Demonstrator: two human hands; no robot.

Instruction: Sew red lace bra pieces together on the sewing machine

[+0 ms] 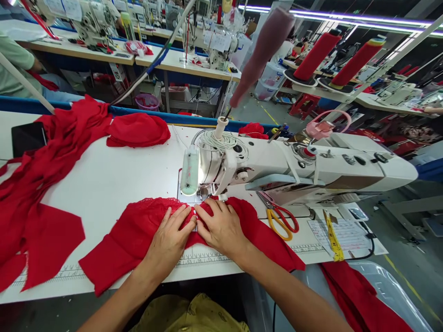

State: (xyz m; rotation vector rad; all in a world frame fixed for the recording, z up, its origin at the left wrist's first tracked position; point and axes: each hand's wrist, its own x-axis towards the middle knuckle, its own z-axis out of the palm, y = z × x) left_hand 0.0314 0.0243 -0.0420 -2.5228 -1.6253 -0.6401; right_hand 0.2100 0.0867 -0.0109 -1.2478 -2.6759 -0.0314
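Observation:
A red garment piece with a lace edge [128,244] lies across the sewing machine bed and spreads to both sides of the needle area. My left hand [171,235] rests on it just left of the presser foot [204,191], fingers stretched out flat. On the right, my right hand [221,226] presses the same cloth, its fingers spread and flat. The thumbs and forefingers of both hands nearly meet in front of the foot. The white sewing machine [263,161] stands behind my hands, its lamp lit. What lies under my palms is hidden.
Red-and-yellow-handled scissors [284,221] lie right of the cloth. A yellow tape measure [332,237] rests on a written sheet [349,237]. More red cloth [69,143] and a black phone [28,137] are at left. Below right stands a clear bin [387,281] with red cloth.

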